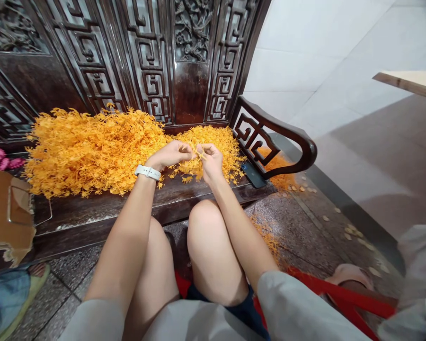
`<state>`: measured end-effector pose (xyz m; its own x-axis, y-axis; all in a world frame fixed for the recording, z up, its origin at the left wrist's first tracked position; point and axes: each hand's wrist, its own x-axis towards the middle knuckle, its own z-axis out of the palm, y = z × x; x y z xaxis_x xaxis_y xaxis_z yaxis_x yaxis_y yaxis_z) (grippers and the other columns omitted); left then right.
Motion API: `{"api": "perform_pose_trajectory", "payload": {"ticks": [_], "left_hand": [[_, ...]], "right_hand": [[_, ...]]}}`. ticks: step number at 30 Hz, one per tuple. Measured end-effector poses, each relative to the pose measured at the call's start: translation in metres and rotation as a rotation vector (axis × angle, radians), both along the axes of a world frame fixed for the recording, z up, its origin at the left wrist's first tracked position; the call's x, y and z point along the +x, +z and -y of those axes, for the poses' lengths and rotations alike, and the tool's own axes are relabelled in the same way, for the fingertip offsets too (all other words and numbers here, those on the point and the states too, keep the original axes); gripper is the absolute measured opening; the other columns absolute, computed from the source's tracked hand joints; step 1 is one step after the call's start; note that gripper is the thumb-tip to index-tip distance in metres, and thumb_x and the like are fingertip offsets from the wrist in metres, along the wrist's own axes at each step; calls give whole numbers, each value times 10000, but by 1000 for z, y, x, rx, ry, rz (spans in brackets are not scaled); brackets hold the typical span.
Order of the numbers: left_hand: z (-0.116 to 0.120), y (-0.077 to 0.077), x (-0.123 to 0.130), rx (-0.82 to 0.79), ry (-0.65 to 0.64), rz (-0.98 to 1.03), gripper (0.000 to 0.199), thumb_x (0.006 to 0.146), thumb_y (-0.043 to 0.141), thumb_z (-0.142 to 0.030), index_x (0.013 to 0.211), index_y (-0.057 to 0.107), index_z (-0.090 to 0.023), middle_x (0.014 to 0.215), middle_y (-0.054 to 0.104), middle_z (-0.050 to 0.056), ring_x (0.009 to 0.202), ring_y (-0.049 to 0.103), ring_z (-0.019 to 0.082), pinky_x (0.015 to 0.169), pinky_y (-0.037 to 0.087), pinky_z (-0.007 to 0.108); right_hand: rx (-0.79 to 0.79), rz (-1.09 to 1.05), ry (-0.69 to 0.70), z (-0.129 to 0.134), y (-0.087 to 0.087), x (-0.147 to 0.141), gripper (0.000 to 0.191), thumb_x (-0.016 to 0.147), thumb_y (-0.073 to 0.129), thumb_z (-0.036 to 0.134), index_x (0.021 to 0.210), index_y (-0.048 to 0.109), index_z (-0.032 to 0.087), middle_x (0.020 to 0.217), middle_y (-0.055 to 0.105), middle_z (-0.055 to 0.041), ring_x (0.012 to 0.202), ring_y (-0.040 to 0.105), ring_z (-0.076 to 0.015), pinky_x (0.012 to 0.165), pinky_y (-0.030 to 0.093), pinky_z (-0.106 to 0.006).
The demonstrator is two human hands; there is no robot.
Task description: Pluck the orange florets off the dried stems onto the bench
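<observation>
Both hands meet in front of the smaller pile of orange-yellow plastic flower pieces on the dark wooden bench. My left hand, with a pale watch on its wrist, has thumb and fingers pinched together at the left end of a small yellow piece. My right hand grips the same piece from the right, fingers curled around it. A much larger pile of the same orange-yellow pieces lies to the left of my hands.
A dark phone lies by the bench's curved armrest. At left are a cardboard box and pink flowers. Orange bits litter the floor at right. Parts of other people show at both lower edges.
</observation>
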<state>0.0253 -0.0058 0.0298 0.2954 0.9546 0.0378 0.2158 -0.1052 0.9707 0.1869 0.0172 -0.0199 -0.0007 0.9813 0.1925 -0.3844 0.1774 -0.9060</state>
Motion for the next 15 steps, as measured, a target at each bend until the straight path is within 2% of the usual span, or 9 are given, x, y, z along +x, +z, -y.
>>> {"api": "perform_pose_trajectory", "payload": {"ticks": [3, 6, 8, 10, 13, 15], "left_hand": [[-1, 0, 7, 35, 46, -5, 250, 691, 866, -359, 667, 709, -167, 617, 577, 3, 583, 436, 114, 591, 323, 283], [1, 2, 9, 30, 66, -81, 307, 737, 814, -347, 564, 620, -183, 539, 460, -25, 519, 335, 96, 546, 252, 286], [3, 4, 8, 18, 46, -117, 327, 745, 809, -361, 552, 611, -186, 504, 393, -39, 492, 267, 86, 524, 190, 290], [3, 5, 6, 14, -5, -116, 306, 731, 827, -387, 585, 658, -178, 503, 393, -38, 485, 257, 83, 516, 159, 291], [-1, 5, 6, 30, -89, -84, 316, 716, 844, -392, 582, 657, -176, 524, 401, -32, 493, 279, 83, 510, 174, 286], [-5, 5, 11, 54, -76, -30, 338, 721, 838, -381, 551, 625, -181, 541, 415, -24, 504, 299, 85, 513, 206, 280]], "right_hand": [[3, -37, 1, -3, 1, 1, 302, 681, 925, 317, 757, 658, 198, 784, 672, 5, 773, 606, -134, 740, 508, -275], [7, -36, 39, -3, 4, 3, 317, 670, 935, 334, 754, 661, 199, 766, 658, 11, 762, 602, -136, 725, 505, -278], [7, -15, 47, -3, 5, 6, 309, 682, 931, 347, 767, 674, 198, 780, 665, 4, 774, 605, -141, 723, 505, -281], [8, 6, 52, -3, 5, 8, 299, 687, 929, 338, 765, 678, 195, 785, 671, -3, 771, 599, -139, 714, 500, -279], [-26, 7, 29, -11, 1, 7, 287, 712, 910, 316, 750, 649, 201, 751, 650, 4, 712, 559, -127, 659, 480, -272], [-71, -15, -26, -25, -3, 8, 282, 777, 861, 312, 747, 601, 208, 709, 605, 19, 656, 513, -113, 624, 461, -267]]}}
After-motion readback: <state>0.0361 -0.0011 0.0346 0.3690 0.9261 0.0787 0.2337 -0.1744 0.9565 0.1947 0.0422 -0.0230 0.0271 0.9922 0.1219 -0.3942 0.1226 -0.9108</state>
